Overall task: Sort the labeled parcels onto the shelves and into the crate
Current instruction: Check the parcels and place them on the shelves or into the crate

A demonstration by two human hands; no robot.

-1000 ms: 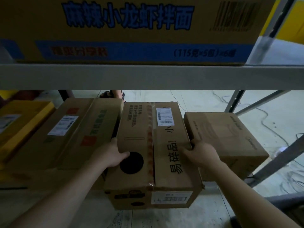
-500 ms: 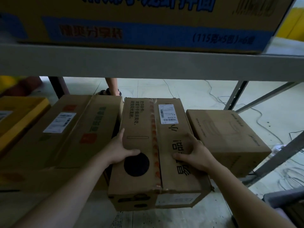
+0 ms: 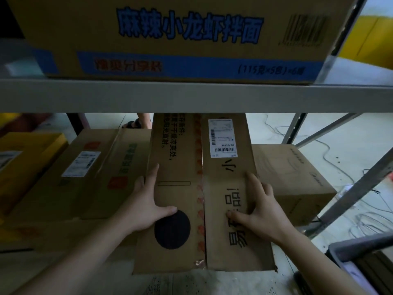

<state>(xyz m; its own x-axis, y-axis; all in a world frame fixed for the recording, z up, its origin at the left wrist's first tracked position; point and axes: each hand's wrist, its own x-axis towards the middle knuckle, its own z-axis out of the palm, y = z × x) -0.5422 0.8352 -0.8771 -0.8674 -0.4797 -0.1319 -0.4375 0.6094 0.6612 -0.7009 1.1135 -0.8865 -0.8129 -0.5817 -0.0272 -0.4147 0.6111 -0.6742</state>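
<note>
A long brown cardboard parcel point(image 3: 180, 167) with a white shipping label point(image 3: 222, 138), a black dot and black printed characters lies lengthwise on the lower shelf point(image 3: 212, 282). Its far end reaches under the grey shelf beam point(image 3: 191, 96). My left hand point(image 3: 146, 205) lies along the parcel's left top edge, fingers straight and thumb spread over the top near the black dot. On the right half of the top rests my right hand point(image 3: 261, 211), fingers spread toward the right edge and thumb on the printed characters.
A labeled brown box point(image 3: 95, 177) sits tight against the parcel's left, a plain brown box point(image 3: 297, 177) on its right. A yellow box point(image 3: 25, 158) is far left. A large printed carton point(image 3: 170, 35) fills the upper shelf. A grey crate point(image 3: 361, 262) shows at lower right. Someone's foot point(image 3: 138, 123) stands behind the rack.
Both hands moved from the parcel's sides onto its top with fingers flattened. The parcel now reaches deeper between its neighbours, and its front face is out of sight.
</note>
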